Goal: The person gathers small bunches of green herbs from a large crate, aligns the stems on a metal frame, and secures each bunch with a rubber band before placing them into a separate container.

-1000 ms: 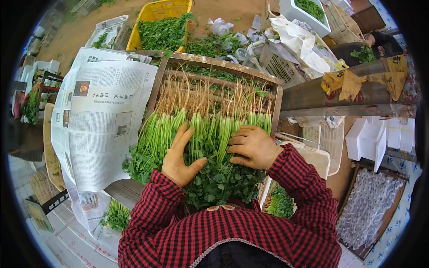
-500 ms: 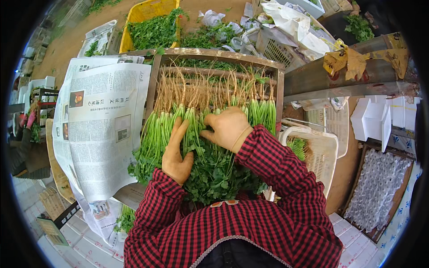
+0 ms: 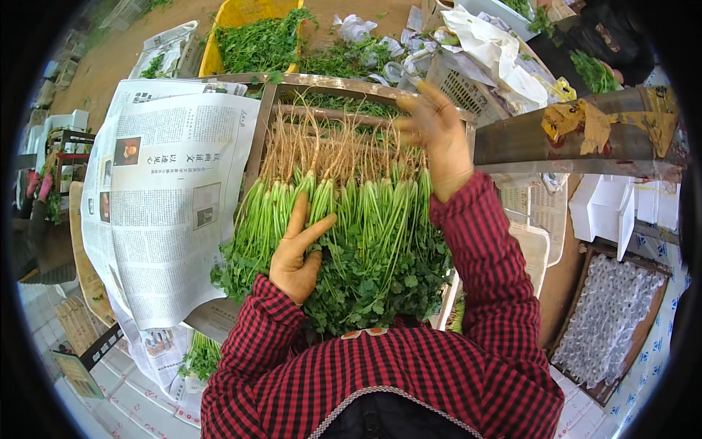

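Note:
A wide row of coriander-like greens [image 3: 380,249] lies in a brown frame [image 3: 336,83], with pale roots pointing away from me and leaves toward me. My left hand [image 3: 295,260] rests on the stems left of the middle, fingers stretched and spread, gripping nothing. Over the right end of the roots, near the frame's far right corner, my right hand [image 3: 444,139] is raised. Its fingers are smeared by motion, so whether they hold anything does not show. Sheets of newspaper [image 3: 168,175] drape over the frame's left side.
Beyond the frame stands a yellow crate [image 3: 212,47] of loose greens. A rusty beam [image 3: 504,139] runs off to the right. White baskets [image 3: 534,249], foam boxes [image 3: 603,208] and a tray of clear plastic [image 3: 614,314] lie right. At far left are another person's pink-gloved hands [image 3: 44,186].
My right hand has left the stems in the middle and swung up and right above the roots. The left hand stays on the stems, its fingers spread wider.

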Available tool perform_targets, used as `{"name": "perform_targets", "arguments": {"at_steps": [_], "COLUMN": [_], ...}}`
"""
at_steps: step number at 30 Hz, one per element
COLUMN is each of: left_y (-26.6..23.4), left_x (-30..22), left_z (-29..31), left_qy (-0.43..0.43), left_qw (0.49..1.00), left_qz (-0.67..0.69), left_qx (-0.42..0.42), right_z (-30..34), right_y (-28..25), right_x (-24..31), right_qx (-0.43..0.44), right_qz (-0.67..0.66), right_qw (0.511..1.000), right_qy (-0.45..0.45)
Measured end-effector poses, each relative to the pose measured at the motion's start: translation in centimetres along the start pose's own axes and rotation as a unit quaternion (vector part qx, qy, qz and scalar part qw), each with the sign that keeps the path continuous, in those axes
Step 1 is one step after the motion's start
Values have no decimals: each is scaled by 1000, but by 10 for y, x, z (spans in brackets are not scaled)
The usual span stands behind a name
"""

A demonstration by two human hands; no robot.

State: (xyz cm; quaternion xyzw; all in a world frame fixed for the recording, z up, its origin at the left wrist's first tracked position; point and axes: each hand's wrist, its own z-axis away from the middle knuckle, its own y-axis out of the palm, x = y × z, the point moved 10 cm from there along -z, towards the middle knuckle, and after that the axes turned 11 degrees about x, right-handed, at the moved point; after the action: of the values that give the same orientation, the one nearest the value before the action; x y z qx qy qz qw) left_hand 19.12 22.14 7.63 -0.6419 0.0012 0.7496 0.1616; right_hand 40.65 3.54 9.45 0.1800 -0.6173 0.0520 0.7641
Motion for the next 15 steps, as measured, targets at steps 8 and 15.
{"name": "perform_targets", "arguments": {"at_steps": [8,15], "left_y": [3,9], "left_x": [-11,-8], "left_z": [-3,-4], "left_qy": [-41,-45], "left_qw": [995,992], "left_qz": [-90,-114], "left_qx": [-11,-4], "right_z": [114,128], "right_y": [67,52], "right_x": [-53,-47], "right_qx": [388,369], "right_qz": [533,597], "right_qw": [742,706], "right_qy": [123,98]}}
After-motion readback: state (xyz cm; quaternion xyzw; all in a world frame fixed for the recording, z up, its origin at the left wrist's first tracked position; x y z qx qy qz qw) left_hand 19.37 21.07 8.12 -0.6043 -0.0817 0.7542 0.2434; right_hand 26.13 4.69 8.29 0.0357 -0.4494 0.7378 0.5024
